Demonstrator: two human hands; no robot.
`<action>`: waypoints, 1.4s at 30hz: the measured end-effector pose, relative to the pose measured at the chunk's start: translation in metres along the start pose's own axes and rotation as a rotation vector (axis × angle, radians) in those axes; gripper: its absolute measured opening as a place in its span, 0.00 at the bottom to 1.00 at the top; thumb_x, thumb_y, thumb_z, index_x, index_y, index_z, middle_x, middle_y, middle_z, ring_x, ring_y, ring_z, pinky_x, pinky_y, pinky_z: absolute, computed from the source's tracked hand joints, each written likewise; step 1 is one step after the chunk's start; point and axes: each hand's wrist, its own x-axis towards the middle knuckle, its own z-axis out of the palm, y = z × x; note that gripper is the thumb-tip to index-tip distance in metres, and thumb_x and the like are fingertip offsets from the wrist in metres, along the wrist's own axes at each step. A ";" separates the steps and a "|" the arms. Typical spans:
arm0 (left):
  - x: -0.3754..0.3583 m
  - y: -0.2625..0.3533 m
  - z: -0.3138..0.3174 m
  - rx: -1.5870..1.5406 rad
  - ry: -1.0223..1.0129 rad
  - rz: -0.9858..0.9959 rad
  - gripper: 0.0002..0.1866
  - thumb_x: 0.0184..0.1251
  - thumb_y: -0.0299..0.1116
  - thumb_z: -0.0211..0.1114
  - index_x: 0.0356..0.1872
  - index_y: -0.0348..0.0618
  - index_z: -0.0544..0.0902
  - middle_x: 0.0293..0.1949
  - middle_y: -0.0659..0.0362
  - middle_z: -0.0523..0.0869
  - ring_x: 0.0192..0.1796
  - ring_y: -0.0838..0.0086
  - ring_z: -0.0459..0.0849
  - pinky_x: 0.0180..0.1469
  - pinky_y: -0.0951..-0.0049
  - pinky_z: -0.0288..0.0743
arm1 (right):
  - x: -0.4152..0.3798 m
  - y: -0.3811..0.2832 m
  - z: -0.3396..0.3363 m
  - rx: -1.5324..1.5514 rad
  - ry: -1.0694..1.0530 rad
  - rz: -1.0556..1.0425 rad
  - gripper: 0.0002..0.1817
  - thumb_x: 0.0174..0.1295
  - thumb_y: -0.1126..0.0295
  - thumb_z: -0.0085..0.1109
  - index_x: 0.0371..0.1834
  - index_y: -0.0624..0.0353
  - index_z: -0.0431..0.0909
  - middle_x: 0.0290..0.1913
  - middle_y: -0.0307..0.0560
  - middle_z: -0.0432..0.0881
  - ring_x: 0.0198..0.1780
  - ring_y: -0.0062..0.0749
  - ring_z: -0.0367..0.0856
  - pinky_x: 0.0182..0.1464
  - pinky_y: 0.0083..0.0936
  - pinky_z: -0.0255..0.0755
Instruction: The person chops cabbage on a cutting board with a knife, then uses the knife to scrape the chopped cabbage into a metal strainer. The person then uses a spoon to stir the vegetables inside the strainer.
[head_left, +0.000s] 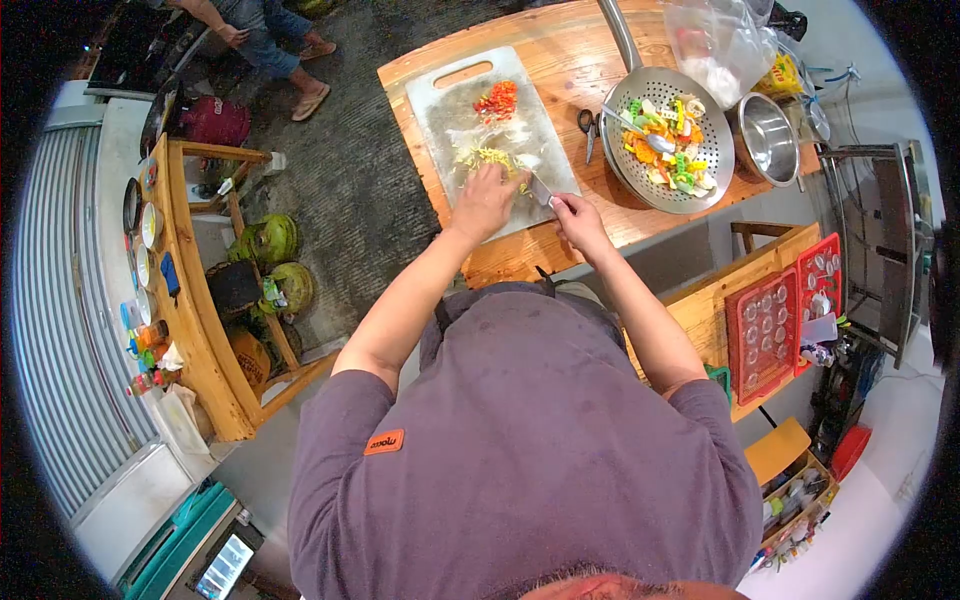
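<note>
Two bare hands are at work above a long white cutting board [435, 112] with a slot for carrying, which lies flat on the light brown wooden desk [560, 60]. The right hand [580, 225] has its grip closed around the handle of a small metal knife [541, 190], and the blade points toward the other hand, low over the near part of the board. The left hand [485, 200] rests with bent fingers beside thin pale yellow shreds [485, 157]; probably it is placed so to keep them together near the blade. Whether its grip is closed on a piece, one cannot tell, because the back of the hand hides this.

At the far end of the board lies a small heap of finely cut red pieces [497, 102], apart from the shreds, perhaps so that the two do not mix. To the right stands a round perforated metal colander [718, 130] with mixed cut vegetables [690, 175] and a metal spoon [658, 143] inside, seemingly kept within easy reach. Black-handled scissors [588, 125] lie between board and colander, touched by neither hand.
</note>
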 end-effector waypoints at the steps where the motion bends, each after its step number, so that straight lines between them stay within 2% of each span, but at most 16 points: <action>1: -0.001 0.002 0.002 -0.001 0.000 0.001 0.28 0.67 0.28 0.64 0.70 0.58 0.84 0.49 0.54 0.80 0.59 0.57 0.78 0.61 0.56 0.71 | 0.001 -0.001 0.001 0.000 0.001 0.000 0.17 0.80 0.61 0.59 0.61 0.61 0.84 0.37 0.44 0.86 0.31 0.28 0.81 0.35 0.29 0.78; 3: -0.003 0.005 0.006 0.024 -0.012 0.074 0.30 0.66 0.28 0.64 0.71 0.59 0.83 0.48 0.54 0.80 0.58 0.58 0.78 0.60 0.56 0.71 | 0.002 -0.005 0.003 0.201 -0.070 0.129 0.18 0.82 0.59 0.58 0.63 0.60 0.81 0.38 0.36 0.83 0.30 0.15 0.75 0.28 0.16 0.70; 10: 0.005 -0.016 0.008 0.101 -0.060 -0.050 0.29 0.66 0.28 0.64 0.71 0.56 0.83 0.49 0.55 0.81 0.59 0.59 0.78 0.60 0.56 0.71 | -0.010 -0.014 0.000 0.139 -0.050 0.132 0.17 0.81 0.60 0.58 0.59 0.62 0.82 0.37 0.40 0.84 0.29 0.19 0.76 0.28 0.21 0.73; 13: 0.008 -0.032 0.017 0.132 0.074 -0.012 0.24 0.67 0.29 0.64 0.65 0.51 0.86 0.49 0.57 0.83 0.58 0.60 0.79 0.60 0.56 0.72 | -0.015 -0.012 -0.003 0.111 -0.024 0.094 0.17 0.81 0.60 0.58 0.59 0.63 0.82 0.38 0.41 0.85 0.30 0.19 0.78 0.28 0.21 0.73; 15: 0.009 -0.038 0.021 0.061 0.118 -0.025 0.16 0.67 0.32 0.66 0.55 0.48 0.89 0.46 0.58 0.86 0.56 0.61 0.81 0.59 0.58 0.73 | -0.015 -0.007 -0.003 -0.039 0.035 0.040 0.18 0.79 0.59 0.59 0.57 0.65 0.82 0.38 0.45 0.86 0.34 0.26 0.82 0.33 0.28 0.77; 16: 0.009 -0.039 0.022 0.061 0.115 -0.025 0.16 0.67 0.32 0.66 0.55 0.48 0.89 0.46 0.58 0.86 0.56 0.61 0.81 0.59 0.58 0.73 | -0.013 -0.001 -0.003 -0.038 0.035 0.041 0.18 0.79 0.59 0.59 0.57 0.65 0.82 0.38 0.45 0.86 0.34 0.26 0.82 0.33 0.28 0.77; 18: 0.010 -0.035 0.022 0.056 0.073 -0.102 0.09 0.67 0.33 0.66 0.45 0.48 0.88 0.42 0.58 0.87 0.54 0.61 0.82 0.58 0.58 0.73 | -0.012 0.004 -0.001 -0.289 0.123 -0.162 0.18 0.78 0.59 0.60 0.54 0.66 0.82 0.40 0.52 0.88 0.40 0.38 0.87 0.42 0.37 0.80; 19: 0.011 -0.032 0.020 0.055 0.072 -0.102 0.09 0.67 0.33 0.66 0.45 0.48 0.88 0.42 0.58 0.87 0.54 0.61 0.82 0.58 0.58 0.73 | -0.014 0.004 0.001 -0.289 0.123 -0.161 0.18 0.78 0.59 0.60 0.54 0.66 0.82 0.40 0.52 0.88 0.40 0.38 0.87 0.42 0.37 0.80; 21: 0.013 -0.028 0.018 0.006 0.040 -0.170 0.05 0.66 0.33 0.68 0.40 0.47 0.87 0.41 0.57 0.87 0.53 0.60 0.83 0.57 0.57 0.73 | -0.020 0.005 0.006 -0.388 0.202 -0.290 0.15 0.77 0.62 0.60 0.51 0.66 0.81 0.41 0.62 0.88 0.46 0.54 0.88 0.48 0.44 0.79; 22: 0.014 -0.027 0.018 0.006 0.041 -0.170 0.05 0.66 0.33 0.68 0.40 0.47 0.87 0.41 0.57 0.87 0.53 0.60 0.83 0.57 0.57 0.73 | -0.019 0.007 0.006 -0.388 0.203 -0.290 0.15 0.77 0.62 0.60 0.51 0.66 0.81 0.41 0.62 0.88 0.46 0.54 0.88 0.48 0.44 0.79; 24: 0.014 -0.028 0.022 -0.032 0.065 -0.210 0.04 0.66 0.33 0.69 0.38 0.47 0.86 0.41 0.57 0.86 0.53 0.60 0.82 0.57 0.56 0.72 | -0.020 0.004 0.008 -0.598 0.254 -0.567 0.15 0.79 0.62 0.56 0.53 0.64 0.77 0.41 0.67 0.88 0.46 0.62 0.88 0.46 0.50 0.79; 28: 0.008 -0.034 0.033 -0.026 0.203 -0.167 0.05 0.66 0.32 0.69 0.39 0.45 0.87 0.40 0.55 0.85 0.52 0.57 0.82 0.57 0.55 0.73 | -0.031 -0.015 0.010 -0.745 0.173 -0.338 0.15 0.81 0.60 0.50 0.56 0.61 0.73 0.38 0.67 0.87 0.41 0.65 0.88 0.43 0.55 0.79; 30: 0.003 -0.032 0.032 -0.022 0.218 -0.189 0.06 0.66 0.31 0.69 0.42 0.45 0.88 0.45 0.54 0.84 0.55 0.56 0.81 0.59 0.55 0.72 | -0.032 -0.020 0.011 -1.007 0.119 -0.253 0.20 0.80 0.60 0.50 0.67 0.58 0.70 0.38 0.64 0.89 0.38 0.59 0.89 0.41 0.53 0.81; 34: -0.005 -0.026 0.028 -0.023 0.142 -0.264 0.07 0.66 0.31 0.69 0.43 0.44 0.88 0.47 0.54 0.83 0.57 0.56 0.80 0.61 0.55 0.72 | -0.030 -0.013 0.016 -1.023 0.149 -0.357 0.25 0.78 0.61 0.51 0.74 0.57 0.68 0.40 0.63 0.89 0.38 0.55 0.90 0.40 0.51 0.82; 36: -0.009 -0.024 0.029 -0.025 0.136 -0.320 0.08 0.66 0.33 0.70 0.43 0.43 0.88 0.48 0.54 0.84 0.58 0.56 0.81 0.61 0.53 0.71 | -0.022 -0.003 0.020 -1.040 0.169 -0.571 0.33 0.78 0.63 0.51 0.84 0.54 0.58 0.40 0.60 0.88 0.38 0.53 0.89 0.40 0.49 0.83; 42: -0.024 -0.017 0.024 0.070 0.153 -0.256 0.11 0.64 0.35 0.73 0.44 0.44 0.89 0.51 0.55 0.85 0.62 0.59 0.79 0.63 0.51 0.67 | -0.008 0.006 0.031 -1.115 0.107 -0.497 0.41 0.77 0.66 0.50 0.90 0.51 0.44 0.39 0.59 0.86 0.36 0.55 0.87 0.40 0.49 0.84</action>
